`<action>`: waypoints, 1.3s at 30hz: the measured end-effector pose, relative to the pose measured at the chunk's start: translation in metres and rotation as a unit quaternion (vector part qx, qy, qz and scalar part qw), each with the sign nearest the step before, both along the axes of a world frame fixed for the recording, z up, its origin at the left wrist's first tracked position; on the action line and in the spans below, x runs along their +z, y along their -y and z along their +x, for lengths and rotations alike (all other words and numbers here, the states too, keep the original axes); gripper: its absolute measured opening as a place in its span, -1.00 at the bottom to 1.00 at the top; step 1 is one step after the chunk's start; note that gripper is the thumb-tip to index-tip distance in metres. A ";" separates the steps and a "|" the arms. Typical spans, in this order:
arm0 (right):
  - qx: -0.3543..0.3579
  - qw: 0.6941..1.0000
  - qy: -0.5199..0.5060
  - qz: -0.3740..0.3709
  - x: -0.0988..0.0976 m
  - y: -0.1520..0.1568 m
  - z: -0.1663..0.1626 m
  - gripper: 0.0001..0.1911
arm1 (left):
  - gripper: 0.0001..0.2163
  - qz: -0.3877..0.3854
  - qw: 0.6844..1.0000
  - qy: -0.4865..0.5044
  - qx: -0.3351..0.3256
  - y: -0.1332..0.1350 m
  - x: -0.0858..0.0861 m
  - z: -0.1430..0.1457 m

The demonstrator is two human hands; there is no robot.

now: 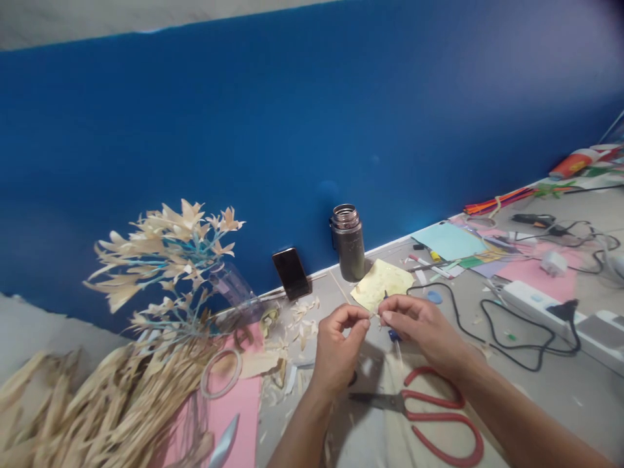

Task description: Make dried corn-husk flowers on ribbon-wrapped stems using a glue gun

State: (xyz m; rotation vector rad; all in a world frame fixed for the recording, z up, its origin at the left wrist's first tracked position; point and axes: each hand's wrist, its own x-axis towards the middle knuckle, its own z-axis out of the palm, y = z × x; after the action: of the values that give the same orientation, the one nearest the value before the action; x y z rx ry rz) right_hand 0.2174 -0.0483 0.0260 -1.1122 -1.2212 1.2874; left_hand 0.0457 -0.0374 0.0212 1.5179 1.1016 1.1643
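Note:
My left hand (344, 341) and my right hand (422, 325) meet above the table, thumbs and forefingers pinched. Between the fingertips is a small pale piece (374, 315), too small to make out fully; both hands seem to hold it. Something dark blue (394, 335) shows just under my right hand, mostly hidden. Below the hands lie large scissors with red handles (441, 416), blades pointing left. Behind the fingers rests a crumpled yellow paper (383, 285). Pale shavings (303, 325) are scattered left of my left hand.
Pale handmade flowers (170, 253) lean at the left above dried husks (97, 409). A tape roll (221, 374) and a knife blade (225, 442) lie nearby. A phone (291, 273) and open flask (349, 244) stand against the blue wall. Cables and a power strip (541, 309) occupy the right.

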 end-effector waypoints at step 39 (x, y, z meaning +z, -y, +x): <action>0.060 0.984 -0.127 -0.107 -0.012 0.003 -0.005 -0.64 | -0.92 0.068 0.994 0.020 -0.084 -0.003 -0.011 0.000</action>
State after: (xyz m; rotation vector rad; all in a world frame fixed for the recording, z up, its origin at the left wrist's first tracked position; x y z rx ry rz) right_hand 0.2127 -0.0508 0.0136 -0.9973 -0.9881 1.6299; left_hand 0.0461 -0.0339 0.0106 1.6501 0.8650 1.1672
